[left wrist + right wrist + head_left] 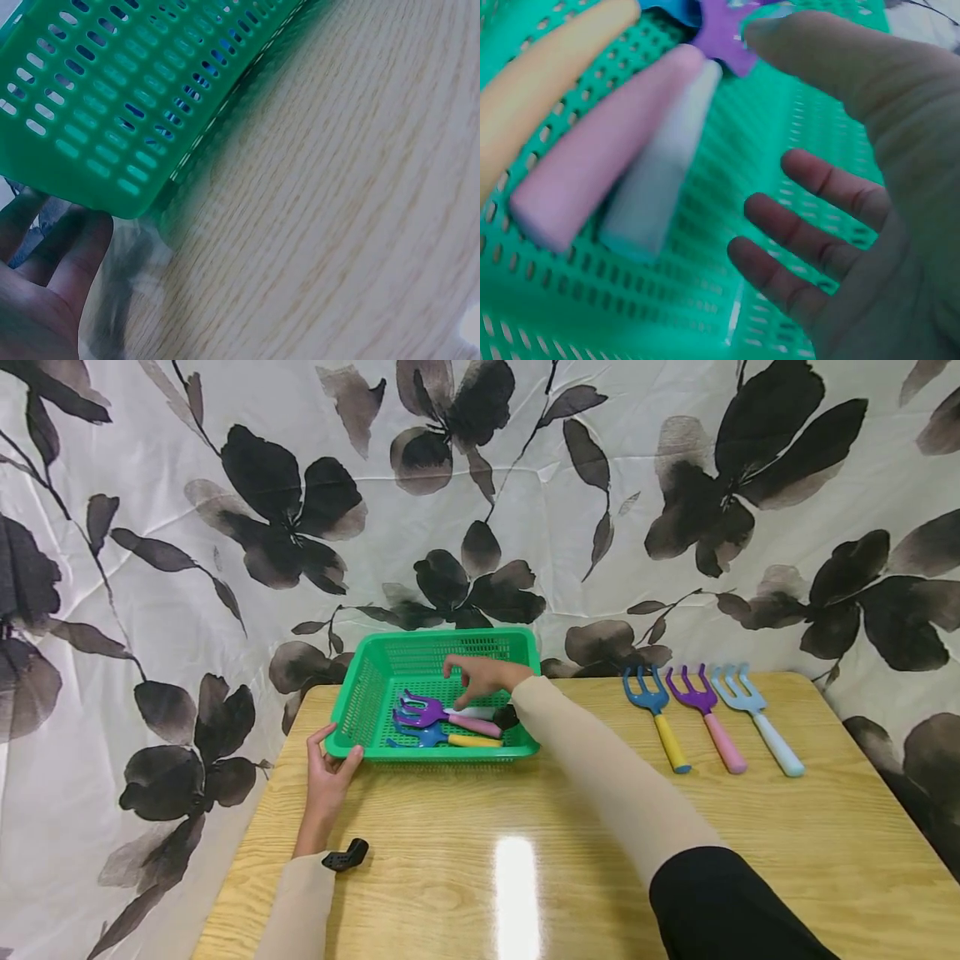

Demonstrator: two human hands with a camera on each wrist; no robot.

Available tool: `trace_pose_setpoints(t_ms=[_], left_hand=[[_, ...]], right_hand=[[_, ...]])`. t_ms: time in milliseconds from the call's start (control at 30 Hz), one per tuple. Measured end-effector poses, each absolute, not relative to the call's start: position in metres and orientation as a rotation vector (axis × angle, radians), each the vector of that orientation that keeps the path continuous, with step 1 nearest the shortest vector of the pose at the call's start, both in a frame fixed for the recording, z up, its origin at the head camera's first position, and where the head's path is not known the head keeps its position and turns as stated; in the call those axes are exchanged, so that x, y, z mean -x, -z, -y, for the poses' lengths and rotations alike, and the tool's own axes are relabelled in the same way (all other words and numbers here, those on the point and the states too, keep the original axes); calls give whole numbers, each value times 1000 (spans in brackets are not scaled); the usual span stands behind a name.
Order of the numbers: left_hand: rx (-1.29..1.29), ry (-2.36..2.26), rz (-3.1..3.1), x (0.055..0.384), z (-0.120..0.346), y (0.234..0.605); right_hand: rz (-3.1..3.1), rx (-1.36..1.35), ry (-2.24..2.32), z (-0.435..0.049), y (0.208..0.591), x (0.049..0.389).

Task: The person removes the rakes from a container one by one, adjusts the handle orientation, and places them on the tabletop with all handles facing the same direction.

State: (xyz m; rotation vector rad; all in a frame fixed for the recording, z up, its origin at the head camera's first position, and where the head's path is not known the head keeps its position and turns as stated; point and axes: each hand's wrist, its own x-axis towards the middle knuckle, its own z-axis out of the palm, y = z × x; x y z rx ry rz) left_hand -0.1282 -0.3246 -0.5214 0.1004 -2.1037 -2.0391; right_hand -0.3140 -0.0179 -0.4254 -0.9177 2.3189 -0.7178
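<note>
A green plastic basket (442, 758) sits near the far left of the table. Inside it lie a purple garden hand fork with a pink handle (607, 146), a blue hand fork with a yellow handle (474, 741), and a pale-blue handle (664, 161) partly under the pink one. My left hand (330, 781) grips the basket's front left corner, thumb at the front rim and fingers at the left side. Over the basket's right half, my right hand (483, 678) hovers above the handles, thumb and fingers spread, holding nothing.
To the right of the basket, three more hand forks lie in a row: a blue one with a yellow handle (670, 739), a purple one with a pink handle (722, 735) and a pale-blue one (772, 739). A flowered cloth (600, 527) hangs behind the wooden table (420, 843).
</note>
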Motion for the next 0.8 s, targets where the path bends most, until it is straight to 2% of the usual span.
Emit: trace_pose_setpoints(t_ms=[400, 800], left_hand=[[-79, 1980, 2111, 128, 323, 530], [-74, 2008, 2103, 131, 325, 527]], right_hand=[[-2265, 783, 585, 36, 459, 299], [-2291, 761, 701, 38, 469, 307]])
